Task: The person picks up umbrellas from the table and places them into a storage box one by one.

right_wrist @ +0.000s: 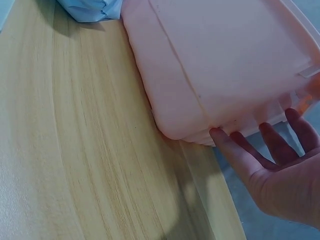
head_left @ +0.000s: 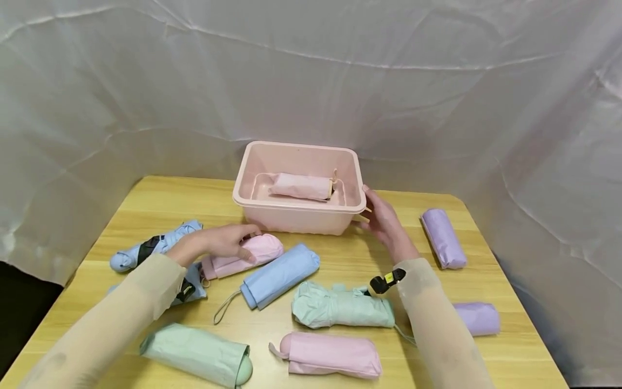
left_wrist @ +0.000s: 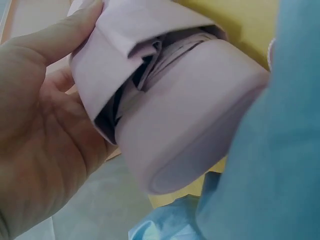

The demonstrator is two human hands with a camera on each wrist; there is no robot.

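Observation:
My left hand (head_left: 227, 241) grips a folded pink umbrella (head_left: 252, 253) lying on the wooden table (head_left: 160, 202), just in front of the pink plastic bin (head_left: 301, 222). Up close, my left hand (left_wrist: 40, 130) has its thumb and palm wrapped round the pink umbrella (left_wrist: 190, 110). My right hand (head_left: 383, 217) lies with straight fingers against the bin's right side. In the right wrist view, the fingertips of the right hand (right_wrist: 280, 170) touch the bin (right_wrist: 225, 65) near its corner. Another pink umbrella (head_left: 301, 186) lies inside the bin.
Several folded umbrellas lie about the table: blue (head_left: 279, 275), mint (head_left: 340, 308), pink (head_left: 330, 354), mint (head_left: 199, 354), lilac (head_left: 443, 237), lilac (head_left: 478, 319) and blue (head_left: 155, 246) at the left. A white cloth backdrop (head_left: 311, 81) rings the table.

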